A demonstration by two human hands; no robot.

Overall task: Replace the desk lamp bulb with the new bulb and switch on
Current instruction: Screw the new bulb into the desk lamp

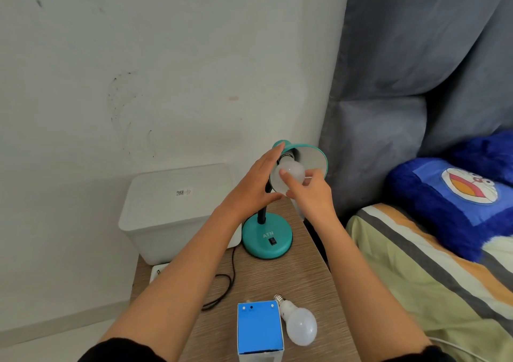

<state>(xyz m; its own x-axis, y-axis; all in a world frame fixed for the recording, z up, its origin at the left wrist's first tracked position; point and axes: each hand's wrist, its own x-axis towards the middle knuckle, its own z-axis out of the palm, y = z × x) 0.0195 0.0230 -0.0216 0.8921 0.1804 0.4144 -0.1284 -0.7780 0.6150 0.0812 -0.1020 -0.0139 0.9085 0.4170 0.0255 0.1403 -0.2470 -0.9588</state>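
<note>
Pinching the bulb in the lamp (295,170) with curled fingertips of the right hand (312,195); laid against the teal shade (313,158) at its 9 o'clock edge, the left hand (256,185), fingers straight. Seated in the socket, long axis 12-to-6, dome toward 6 o'clock; lying at 6 o'clock of the lamp base (255,240), just beside a blue box (259,327), a second bulb (301,329), cap toward 11 o'clock. Below, wood-grain table (305,272); white bin (172,217) at 9 o'clock, grey curtain (388,56) and striped bed (416,278) at 3 o'clock.

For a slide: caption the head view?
Right hand grips the bulb in the lamp, left hand at its shade; a second bulb lies on the table.
</note>
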